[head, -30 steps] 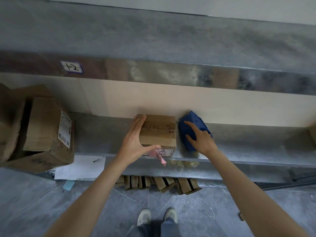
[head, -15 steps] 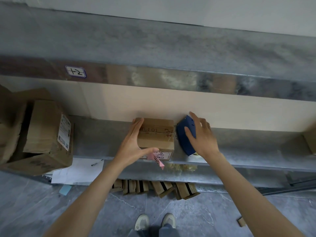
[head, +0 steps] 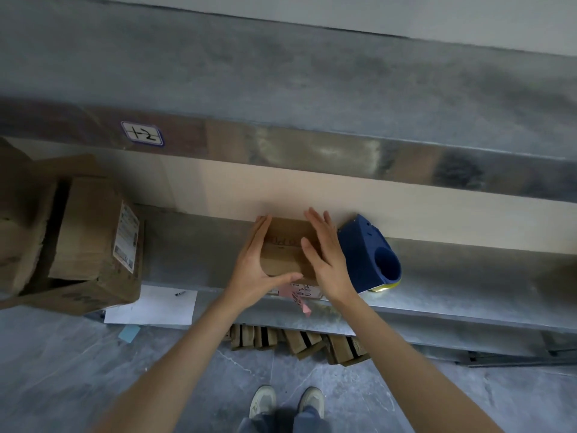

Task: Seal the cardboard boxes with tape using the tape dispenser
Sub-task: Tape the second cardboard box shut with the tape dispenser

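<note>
— What's closest to you?
— Pale shoes (head: 285, 404) on the grey floor (head: 78, 364). Just past them, flattened cardboard (head: 299, 342) is stacked on edge under the metal shelf (head: 452, 285). A white sheet (head: 153, 304) lies at eight o'clock from the hands, by the corner of a big carton (head: 93, 245).
— And the hands?
— Both are loose, and neither is clenched. The left hand (head: 253, 270) lays straight fingers along the left side of the small cardboard box (head: 284, 254), with its thumb stretched across the near edge. The right hand (head: 327, 260) is flat over the box's right half with its fingers spread. Whether the palm actually presses down, I can't quite tell from here.
— The box itself?
— It sits on the shelf with its flaps closed. There is writing on top, and a pink tag (head: 301, 303) hangs off its near face.
— The dispenser?
— The blue tape dispenser (head: 365, 254) stands on the shelf at three o'clock of the box, just beside it and free of both hands. The big carton sits at nine o'clock, well apart. Up at eleven there's a handwritten label (head: 142, 135) on the upper shelf's edge.
</note>
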`<state>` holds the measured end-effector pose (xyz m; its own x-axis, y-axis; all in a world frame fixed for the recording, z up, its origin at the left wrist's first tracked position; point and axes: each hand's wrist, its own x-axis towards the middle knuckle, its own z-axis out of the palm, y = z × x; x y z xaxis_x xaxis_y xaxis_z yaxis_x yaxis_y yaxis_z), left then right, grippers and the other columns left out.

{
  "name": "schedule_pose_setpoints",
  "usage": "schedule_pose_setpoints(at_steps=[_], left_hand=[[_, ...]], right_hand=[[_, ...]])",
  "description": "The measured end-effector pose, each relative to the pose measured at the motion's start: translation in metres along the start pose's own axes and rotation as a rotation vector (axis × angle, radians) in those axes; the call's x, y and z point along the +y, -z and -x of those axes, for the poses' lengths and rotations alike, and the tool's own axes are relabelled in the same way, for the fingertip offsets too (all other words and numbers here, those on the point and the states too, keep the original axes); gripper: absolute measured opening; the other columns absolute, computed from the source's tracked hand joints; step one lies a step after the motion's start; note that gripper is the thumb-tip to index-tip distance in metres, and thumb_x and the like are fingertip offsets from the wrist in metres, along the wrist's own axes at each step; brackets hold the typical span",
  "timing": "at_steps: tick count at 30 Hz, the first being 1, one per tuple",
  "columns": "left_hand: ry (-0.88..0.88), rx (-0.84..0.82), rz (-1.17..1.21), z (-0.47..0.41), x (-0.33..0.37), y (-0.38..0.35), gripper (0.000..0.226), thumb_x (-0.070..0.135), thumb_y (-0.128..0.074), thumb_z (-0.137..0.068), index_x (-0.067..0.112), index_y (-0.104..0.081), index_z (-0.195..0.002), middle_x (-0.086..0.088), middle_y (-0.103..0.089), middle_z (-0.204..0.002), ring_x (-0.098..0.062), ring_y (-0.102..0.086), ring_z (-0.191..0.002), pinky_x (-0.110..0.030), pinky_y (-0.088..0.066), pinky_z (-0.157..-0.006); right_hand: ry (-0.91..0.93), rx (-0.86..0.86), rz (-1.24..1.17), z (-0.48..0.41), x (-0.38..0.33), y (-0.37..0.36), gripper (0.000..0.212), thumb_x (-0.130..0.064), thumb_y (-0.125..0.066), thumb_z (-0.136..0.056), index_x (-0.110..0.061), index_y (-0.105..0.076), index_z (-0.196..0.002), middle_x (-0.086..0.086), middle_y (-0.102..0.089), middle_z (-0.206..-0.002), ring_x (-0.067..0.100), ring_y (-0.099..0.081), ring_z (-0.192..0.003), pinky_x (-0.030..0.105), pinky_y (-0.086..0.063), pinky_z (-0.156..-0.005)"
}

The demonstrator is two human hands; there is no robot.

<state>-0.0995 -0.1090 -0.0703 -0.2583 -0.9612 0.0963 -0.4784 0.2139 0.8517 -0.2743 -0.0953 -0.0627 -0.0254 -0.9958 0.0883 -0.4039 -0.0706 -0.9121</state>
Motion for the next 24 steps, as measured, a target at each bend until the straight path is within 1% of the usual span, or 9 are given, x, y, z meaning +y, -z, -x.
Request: schedule_pose_setpoints(at_steps=[3,5,8,10,13,15,17,20,24], left_hand=[[0.04,0.008,0.072,0.0,0.003,-0.002,0.124,0.048,-0.088,-0.061,0.024,-0.015,-0.158,0.017,-0.012,-0.163,0.002,-0.01,-0.15,-0.016,-0.015,-0.117],[0.05,0.011,0.1,0.0,0.004,-0.002,0.125,0.04,-0.091,-0.061,0.027,-0.014,-0.158,0.02,-0.011,-0.162,0.0,-0.011,-0.15,-0.026,-0.018,-0.12],[0.049,0.015,0.13,0.001,0.005,-0.001,0.126,0.043,-0.091,-0.06,0.029,-0.014,-0.158,0.019,-0.01,-0.164,0.0,-0.01,-0.15,-0.032,-0.019,-0.121],[0.046,0.007,0.125,0.001,0.004,-0.001,0.124,0.05,-0.088,-0.059,0.029,-0.016,-0.158,0.018,-0.009,-0.164,0.0,-0.008,-0.15,-0.034,-0.019,-0.122],[-0.071,-0.044,-0.045,-0.001,-0.002,0.004,0.118,0.065,-0.076,-0.066,0.025,-0.016,-0.158,0.014,-0.003,-0.166,-0.004,0.003,-0.152,-0.037,-0.01,-0.122],[-0.23,-0.072,-0.292,-0.005,-0.008,0.012,0.11,0.076,-0.06,-0.076,0.021,-0.015,-0.159,0.01,-0.002,-0.167,-0.01,0.009,-0.153,-0.042,-0.003,-0.122],[-0.326,-0.111,-0.452,-0.007,-0.012,0.019,0.102,0.08,-0.047,-0.082,0.021,-0.013,-0.159,0.008,-0.003,-0.166,-0.011,0.009,-0.153,-0.044,-0.004,-0.123],[-0.379,-0.153,-0.457,-0.008,-0.014,0.022,0.096,0.076,-0.046,-0.087,0.02,-0.016,-0.158,0.005,-0.009,-0.166,-0.012,0.004,-0.154,-0.04,-0.009,-0.124],[-0.346,-0.14,-0.372,-0.008,-0.012,0.019,0.095,0.07,-0.054,-0.086,0.014,-0.024,-0.157,0.005,-0.017,-0.165,-0.012,-0.001,-0.154,-0.037,-0.015,-0.121]], right_hand=[[-0.024,0.023,-0.143,0.001,-0.002,0.0,0.051,-0.037,-0.046,-0.101,-0.029,-0.038,-0.15,-0.02,-0.024,-0.16,-0.004,-0.004,-0.149,0.038,-0.011,-0.122],[-0.05,0.041,-0.201,0.001,-0.002,0.0,0.051,-0.037,-0.048,-0.1,-0.03,-0.039,-0.15,-0.021,-0.023,-0.16,-0.004,-0.007,-0.149,0.038,-0.012,-0.122],[-0.132,0.066,-0.339,0.002,-0.002,0.001,0.051,-0.04,-0.051,-0.098,-0.039,-0.039,-0.148,-0.023,-0.024,-0.159,-0.004,-0.016,-0.147,0.043,-0.018,-0.123],[-0.158,0.062,-0.336,0.002,0.0,0.0,0.049,-0.042,-0.052,-0.099,-0.045,-0.039,-0.146,-0.026,-0.022,-0.158,-0.003,-0.017,-0.147,0.046,-0.021,-0.123],[-0.121,0.051,-0.15,0.0,0.0,0.001,0.05,-0.051,-0.047,-0.099,-0.048,-0.035,-0.147,-0.031,-0.014,-0.159,0.001,-0.005,-0.15,0.05,-0.014,-0.124],[0.002,0.025,0.101,-0.001,0.002,0.004,0.055,-0.056,-0.038,-0.099,-0.041,-0.032,-0.152,-0.026,-0.008,-0.162,0.004,0.008,-0.151,0.049,-0.003,-0.124],[0.166,-0.042,0.363,-0.003,0.003,0.01,0.057,-0.055,-0.03,-0.101,-0.033,-0.03,-0.154,-0.017,-0.006,-0.165,0.01,0.013,-0.152,0.044,0.003,-0.123],[0.313,-0.208,0.58,-0.003,0.001,0.016,0.059,-0.056,-0.02,-0.102,-0.031,-0.024,-0.156,-0.012,-0.008,-0.165,0.013,0.012,-0.152,0.039,0.005,-0.123],[0.353,-0.32,0.763,-0.007,0.002,0.02,0.066,-0.063,-0.006,-0.1,-0.031,-0.018,-0.157,-0.011,-0.016,-0.164,0.013,0.007,-0.153,0.038,0.004,-0.124]])
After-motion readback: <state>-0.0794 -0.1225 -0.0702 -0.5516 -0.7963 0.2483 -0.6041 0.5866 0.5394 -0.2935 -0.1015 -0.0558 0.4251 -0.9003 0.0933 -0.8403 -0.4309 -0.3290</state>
